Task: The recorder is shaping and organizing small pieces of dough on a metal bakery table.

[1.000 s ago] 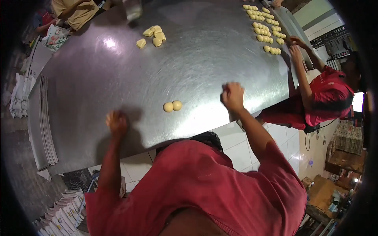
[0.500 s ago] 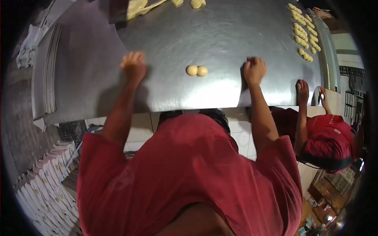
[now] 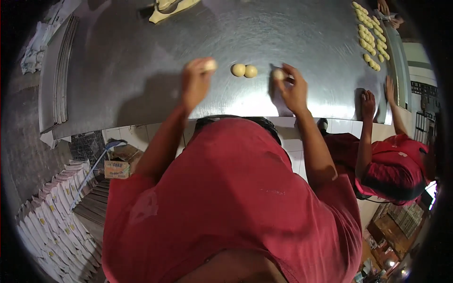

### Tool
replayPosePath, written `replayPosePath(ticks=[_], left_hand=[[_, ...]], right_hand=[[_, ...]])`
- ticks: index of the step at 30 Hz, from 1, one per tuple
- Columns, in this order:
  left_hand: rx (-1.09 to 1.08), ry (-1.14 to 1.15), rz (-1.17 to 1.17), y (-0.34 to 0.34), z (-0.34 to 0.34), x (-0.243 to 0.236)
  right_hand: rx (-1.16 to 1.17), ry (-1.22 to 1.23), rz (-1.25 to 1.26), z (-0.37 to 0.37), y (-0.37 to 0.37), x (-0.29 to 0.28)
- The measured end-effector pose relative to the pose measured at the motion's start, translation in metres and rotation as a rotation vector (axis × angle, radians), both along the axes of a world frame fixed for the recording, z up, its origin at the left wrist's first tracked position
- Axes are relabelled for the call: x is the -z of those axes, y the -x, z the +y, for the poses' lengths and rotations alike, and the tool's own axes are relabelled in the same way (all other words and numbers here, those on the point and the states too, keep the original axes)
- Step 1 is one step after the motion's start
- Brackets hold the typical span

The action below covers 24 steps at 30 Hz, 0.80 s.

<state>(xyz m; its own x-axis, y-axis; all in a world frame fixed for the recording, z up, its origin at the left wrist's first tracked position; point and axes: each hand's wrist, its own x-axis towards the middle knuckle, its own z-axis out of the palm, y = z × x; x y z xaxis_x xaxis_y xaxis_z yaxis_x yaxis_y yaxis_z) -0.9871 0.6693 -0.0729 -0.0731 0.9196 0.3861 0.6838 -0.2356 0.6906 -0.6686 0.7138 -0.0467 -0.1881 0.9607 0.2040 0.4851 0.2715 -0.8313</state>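
Note:
My left hand point(image 3: 196, 80) is closed on a pale dough ball point(image 3: 209, 65) above the steel table, left of two touching dough balls point(image 3: 245, 70). My right hand point(image 3: 291, 87) holds another pale dough ball point(image 3: 279, 74) between thumb and fingers, to the right of the pair. Both hands are above the near part of the steel table point(image 3: 155, 52).
Rows of dough pieces point(image 3: 370, 40) lie at the right; more dough point(image 3: 174, 10) is at the top. Stacked metal sheets point(image 3: 63, 70) lie on the left. A co-worker point(image 3: 391, 165) stands at my right, hands at the table edge; another person's hands point(image 3: 390, 16) are at top right.
Both my hands have moved inward toward the pair of dough balls, and pale balls now show in their fingers. The view has shifted as the head moved.

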Motion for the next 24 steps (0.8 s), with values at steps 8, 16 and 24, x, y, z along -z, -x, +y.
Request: replayPosePath(ticks=[8, 16, 24], left_hand=[[0.092, 0.303, -0.186, -0.044, 0.010, -0.025], [-0.118, 0.013, 0.170, -0.019, 0.032, 0.030], [-0.274, 0.177, 0.542, -0.048, 0.038, 0.000]], right_hand=[[-0.467, -0.117, -0.472, 0.031, 0.054, -0.019], [-0.661, -0.187, -0.389, 0.055, 0.104, 0.029], [-0.180, 0.737, 0.875, 0.145, -0.038, -0.009]])
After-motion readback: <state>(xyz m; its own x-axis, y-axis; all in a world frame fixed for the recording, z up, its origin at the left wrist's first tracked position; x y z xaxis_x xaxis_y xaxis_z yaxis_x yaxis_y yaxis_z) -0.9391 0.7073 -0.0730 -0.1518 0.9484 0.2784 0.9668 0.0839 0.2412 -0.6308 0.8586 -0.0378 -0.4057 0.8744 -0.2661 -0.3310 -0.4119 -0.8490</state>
